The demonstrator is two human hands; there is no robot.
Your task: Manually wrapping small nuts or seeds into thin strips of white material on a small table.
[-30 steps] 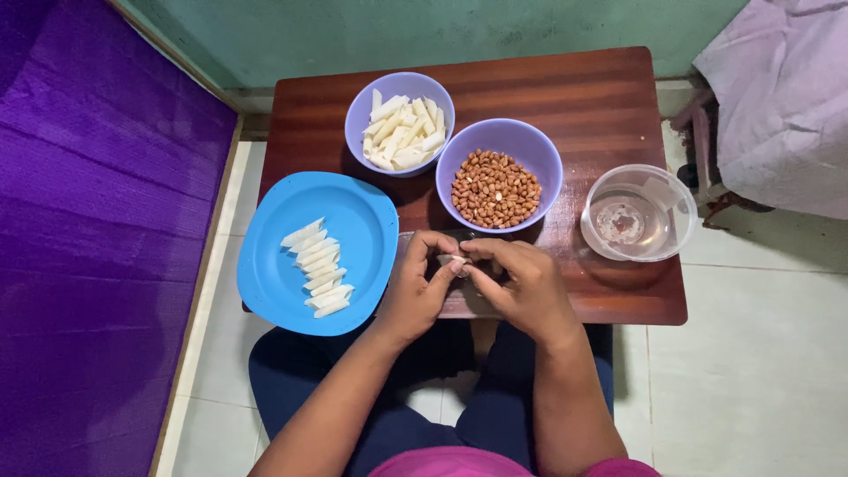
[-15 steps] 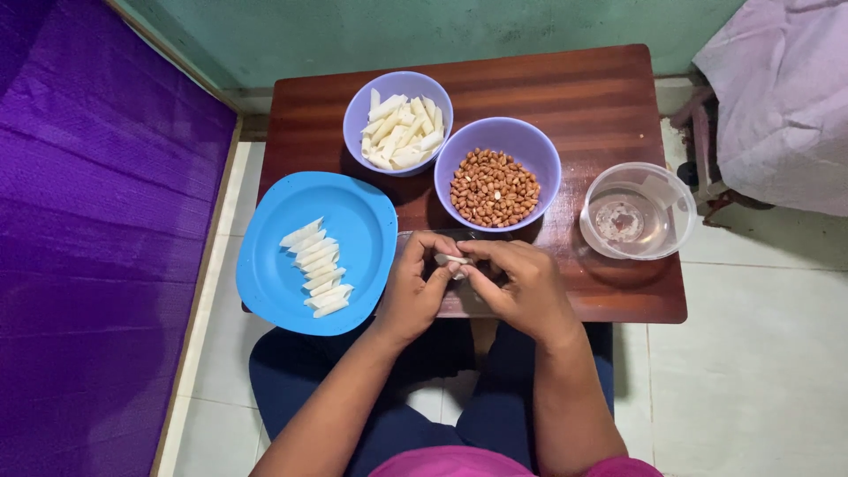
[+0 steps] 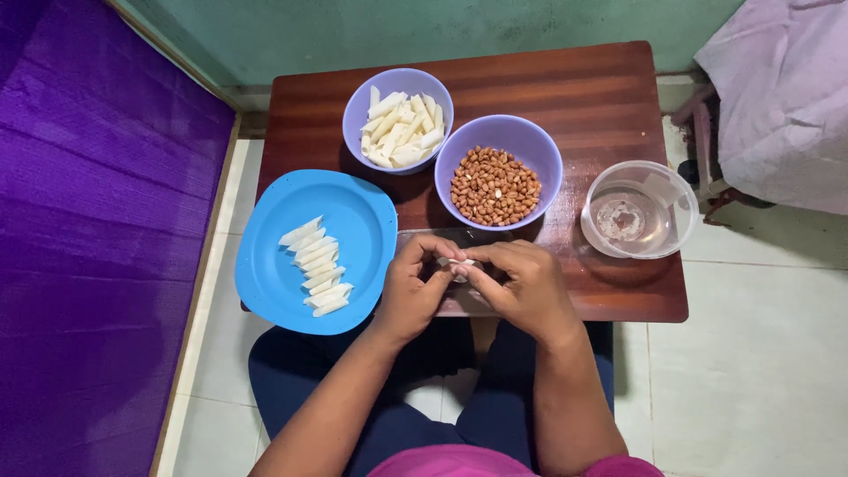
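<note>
Compared with one second and half a second back: no visible change. Both hands sit at the same spot by the front edge of the table (image 3: 609, 79), pinching the same small white piece; bowls and plate unmoved. Judgement: the handling of this piece is ongoing, not finished.

Left to right:
- Blue plate (image 3: 362, 212), overhanging the front-left corner of the table. It carries a neat row of white pieces (image 3: 316, 267), laid side by side, touching.
- Left hand (image 3: 413, 291), fingers curled, grasping the white piece (image 3: 458, 265) between thumb and fingertips.
- Lavender bowl of loose white pieces (image 3: 399, 128), near the back edge, left of centre; pieces short, pale, piled untidily.
- The held piece itself: small, pale, mostly hidden by fingers; shape cannot be told. It is just above the front edge, mid-table.
- Right hand (image 3: 521, 287), closed on the same piece from the other side.
- Lavender bowl of reddish-brown peanuts (image 3: 495, 185), centre.
- Clear container (image 3: 640, 212), right edge; contents unclear.
</note>
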